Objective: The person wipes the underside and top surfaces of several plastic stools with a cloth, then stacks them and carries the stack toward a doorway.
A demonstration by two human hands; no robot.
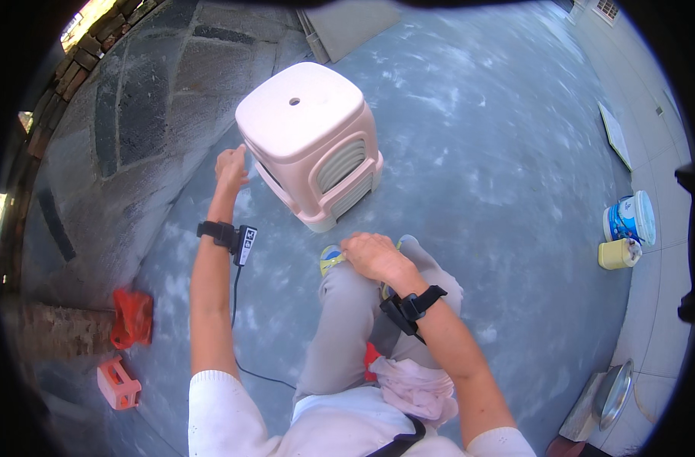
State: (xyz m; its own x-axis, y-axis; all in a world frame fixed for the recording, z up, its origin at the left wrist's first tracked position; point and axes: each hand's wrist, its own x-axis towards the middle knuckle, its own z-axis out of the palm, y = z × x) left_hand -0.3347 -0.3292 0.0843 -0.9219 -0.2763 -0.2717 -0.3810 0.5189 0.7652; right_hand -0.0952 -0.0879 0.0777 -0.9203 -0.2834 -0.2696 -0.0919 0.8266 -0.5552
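Note:
A stack of nested plastic stools (301, 114), pink on top with grey ones inside, stands upright on the blue-grey floor before me. Beside its left edge is my left hand (231, 167), fingers curled and nothing visible in them; whether its thumb touches the stool I cannot tell. My right hand (376, 256) is bent over my knee, back upward, with its palm and most of the fingers hidden. Both wrists wear black straps with small devices, the left one (241, 244) trailing a cable. A pale pink cloth (418, 388) lies in my lap.
At left are a red plastic bag (131, 320) and a small pink stool (119, 384). Along the right wall stand a white and blue bucket (630, 218), a yellow jug (617, 255) and a metal basin (614, 394). Flat panels (353, 28) lie at the far end.

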